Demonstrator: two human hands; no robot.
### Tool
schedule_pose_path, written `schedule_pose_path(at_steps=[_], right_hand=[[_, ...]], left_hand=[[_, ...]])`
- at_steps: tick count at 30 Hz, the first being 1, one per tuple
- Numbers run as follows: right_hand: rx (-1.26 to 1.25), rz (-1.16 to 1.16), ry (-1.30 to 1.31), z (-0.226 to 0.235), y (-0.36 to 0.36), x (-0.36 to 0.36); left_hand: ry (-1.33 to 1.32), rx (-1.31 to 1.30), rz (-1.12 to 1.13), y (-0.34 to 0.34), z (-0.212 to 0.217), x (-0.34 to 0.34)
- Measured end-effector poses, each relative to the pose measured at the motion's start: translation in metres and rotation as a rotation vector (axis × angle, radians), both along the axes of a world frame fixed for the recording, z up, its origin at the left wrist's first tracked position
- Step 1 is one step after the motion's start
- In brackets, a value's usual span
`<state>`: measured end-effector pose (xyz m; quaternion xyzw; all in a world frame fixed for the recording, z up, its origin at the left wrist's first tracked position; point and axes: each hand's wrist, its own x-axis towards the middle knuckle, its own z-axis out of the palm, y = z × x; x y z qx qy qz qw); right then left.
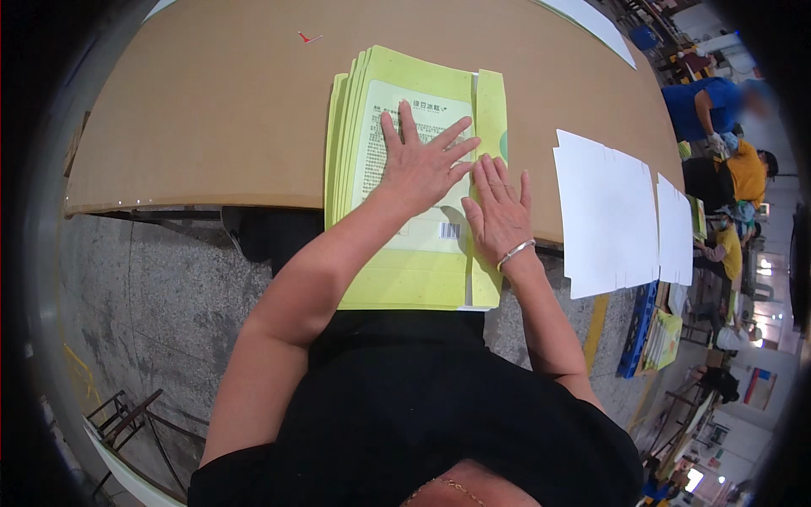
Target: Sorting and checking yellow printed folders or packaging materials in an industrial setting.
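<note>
A broad brown bench [211, 118] fills the upper half of the view, its near edge running across the middle above a grey concrete floor [152, 279]. On the bench, overhanging that near edge toward the person, lies one stack of yellow-green sheets [405, 270], fanned slightly so that several edges show along its left side; the exact number of sheets cannot be told. The top sheet carries a paler printed panel, and a narrow flap [492, 110] runs down its right side. To the right of the stack, well apart from it, two white sheets [604, 211] lie side by side, also hanging over the bench edge. Both hands rest flat on top of the stack. The left hand [420, 165] lies palm down on the printed panel with its fingers spread wide. The right hand [498, 211] lies just beside it, touching its edge, fingers held close together and pressed on the seam where the flap meets the sheet; one silver bracelet [515, 252] circles its wrist. A small red mark [309, 37] sits far up the bench.
</note>
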<state>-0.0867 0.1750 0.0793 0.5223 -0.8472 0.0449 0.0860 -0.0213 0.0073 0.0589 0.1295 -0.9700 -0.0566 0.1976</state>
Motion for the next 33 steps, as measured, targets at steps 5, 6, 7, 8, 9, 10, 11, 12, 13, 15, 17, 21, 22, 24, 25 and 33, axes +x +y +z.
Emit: schedule_pose_path(at_steps=[5,6,7,8,9,10,11,12,13,15,17,21,22,24,25,33], right_hand=[[-0.446,-0.127,-0.605,0.01,0.081,-0.036],[-0.326,-0.201,-0.399,0.01,0.109,-0.058],[-0.201,-0.278,-0.192,0.007,0.14,-0.077],[0.056,-0.509,-0.158,-0.009,0.173,-0.09],[0.486,-0.717,-0.256,0.008,0.158,-0.075],[0.512,-0.691,-0.27,0.004,0.173,-0.078],[0.535,-0.667,-0.283,-0.006,0.19,-0.083],[0.489,-0.561,-0.281,-0.021,0.202,-0.092],[0.443,-0.451,-0.284,-0.024,0.198,-0.093],[0.366,-0.449,-0.414,-0.007,0.19,-0.098],[0.186,-0.275,-0.643,0.02,0.174,-0.102],[0.112,-0.326,-0.576,0.041,0.158,-0.121],[0.109,-0.319,-0.577,0.044,0.153,-0.118],[0.239,-0.349,-0.229,0.058,0.136,-0.107],[0.01,-0.237,-0.317,0.073,0.133,-0.105],[-1.213,-0.017,-1.424,0.153,0.112,-0.046]], left_hand=[[-0.146,0.05,-0.064,0.004,0.014,0.003],[-0.138,0.042,-0.07,0.005,0.016,0.002],[-0.128,0.035,-0.085,0.006,0.016,0.0],[-0.106,0.021,-0.078,0.008,0.015,-0.003],[-0.107,0.034,-0.087,0.004,0.01,0.004],[-0.116,0.043,-0.083,0.004,0.013,0.001],[-0.124,0.051,-0.081,0.006,0.016,-0.003],[-0.099,0.057,-0.103,0.006,0.016,-0.003],[-0.102,0.057,-0.082,0.005,0.014,0.0],[-0.097,0.052,-0.068,0.004,0.012,0.006],[-0.107,0.077,-0.047,0.005,0.012,0.008],[-0.105,0.067,-0.05,0.009,0.017,0.002],[-0.105,0.062,-0.044,0.009,0.015,0.003],[-0.082,0.07,-0.062,0.009,0.011,0.003],[-0.086,0.068,-0.038,0.008,0.012,0.003],[-0.13,0.064,-0.04,0.006,0.017,0.0]])
